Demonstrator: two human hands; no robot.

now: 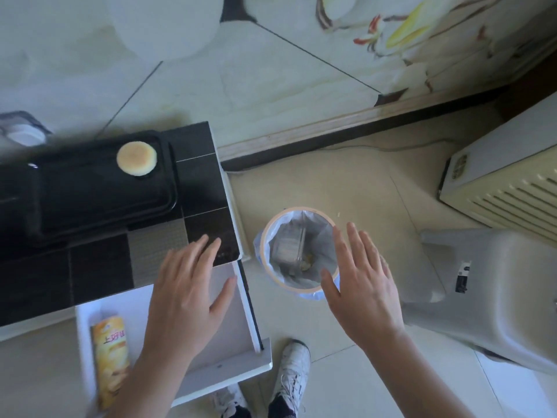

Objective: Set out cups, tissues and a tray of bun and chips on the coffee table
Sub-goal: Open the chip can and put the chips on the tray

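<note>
From the head camera, the coffee table (pixel 99 270) fills the left of the view, its dark tiled top carrying a black tray (pixel 90 191) with a single round bun (pixel 136 158) sitting near the tray's far right corner; no chips are on the tray yet. Below the table's near edge a white drawer (pixel 211 336) stands pulled out, and the chips can (pixel 110 360) lies on its side in the drawer's left part, its long axis running roughly from the table edge toward the person.

The left hand (pixel 187 300) hangs over the middle of the drawer with fingers spread and flat, holding nothing; the can lies just to its left and slightly nearer the body, close beside the wrist. The right hand (pixel 361 285) is likewise splayed and empty, out over the floor by the lined waste bin (pixel 298 248), well apart from the can with the drawer's side wall between them.

So the left hand is plainly the nearer one; a likely next move is for it to swing leftward and close across the can's short width; the tray then lies up and away, beyond the table edge.
</note>
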